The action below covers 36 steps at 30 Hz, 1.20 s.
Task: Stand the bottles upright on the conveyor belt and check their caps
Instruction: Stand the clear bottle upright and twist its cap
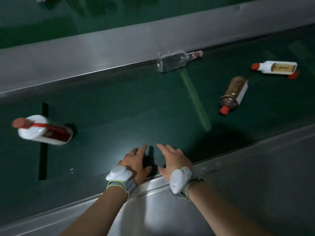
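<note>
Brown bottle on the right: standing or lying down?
Lying down. The brown bottle rests on its side on the belt, red cap pointing toward the near rail.

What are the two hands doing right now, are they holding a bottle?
Left hand: open, fingers spread, holding nothing, over the belt.
Right hand: open, fingers spread, holding nothing, at the belt's near edge.

Grey metal side rails (105, 53) run along both edges; the near rail (255, 176) carries what may be small bolts (210, 166), blurred.

Dim light falls on grey metal side rails (102, 53) and a green floor (34, 17).
</note>
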Available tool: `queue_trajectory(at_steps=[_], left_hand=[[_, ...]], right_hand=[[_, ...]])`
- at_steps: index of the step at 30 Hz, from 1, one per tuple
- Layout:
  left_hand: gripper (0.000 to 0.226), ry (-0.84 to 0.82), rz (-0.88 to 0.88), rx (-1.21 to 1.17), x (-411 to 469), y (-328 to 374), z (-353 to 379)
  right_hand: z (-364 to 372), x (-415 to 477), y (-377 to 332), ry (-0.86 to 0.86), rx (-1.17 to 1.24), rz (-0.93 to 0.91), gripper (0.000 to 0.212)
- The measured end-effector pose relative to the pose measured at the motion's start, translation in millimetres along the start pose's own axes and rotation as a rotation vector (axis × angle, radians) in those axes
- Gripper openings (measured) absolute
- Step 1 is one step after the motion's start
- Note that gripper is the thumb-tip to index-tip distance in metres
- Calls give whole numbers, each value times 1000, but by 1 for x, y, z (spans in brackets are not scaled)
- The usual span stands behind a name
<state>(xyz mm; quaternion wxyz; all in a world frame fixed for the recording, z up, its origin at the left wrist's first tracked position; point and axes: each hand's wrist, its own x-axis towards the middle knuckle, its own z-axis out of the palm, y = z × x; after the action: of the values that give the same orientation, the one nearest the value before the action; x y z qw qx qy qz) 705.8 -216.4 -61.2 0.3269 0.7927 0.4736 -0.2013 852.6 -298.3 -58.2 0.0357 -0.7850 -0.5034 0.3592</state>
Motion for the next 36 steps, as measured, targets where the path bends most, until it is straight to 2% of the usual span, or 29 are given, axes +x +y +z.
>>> queue_trajectory(at_steps=[8, 19, 29, 32, 36], left_hand=[[84, -47, -41, -57, 51, 95, 38], [81, -106, -61, -38, 51, 93, 38], [73, -66, 16, -43, 68, 108, 30], [74, -7, 26, -43, 84, 118, 19], [70, 80, 20, -36, 124, 130, -5]], right_hand=[[-58, 15, 119, -136, -48, 96, 76], [-52, 22, 105, -273, -108, 96, 78], [-60, 24, 113, -189, -119, 132, 77], [-68, 29, 114, -147, -145, 90, 75], [-83, 41, 115, 2, -180, -5, 63]])
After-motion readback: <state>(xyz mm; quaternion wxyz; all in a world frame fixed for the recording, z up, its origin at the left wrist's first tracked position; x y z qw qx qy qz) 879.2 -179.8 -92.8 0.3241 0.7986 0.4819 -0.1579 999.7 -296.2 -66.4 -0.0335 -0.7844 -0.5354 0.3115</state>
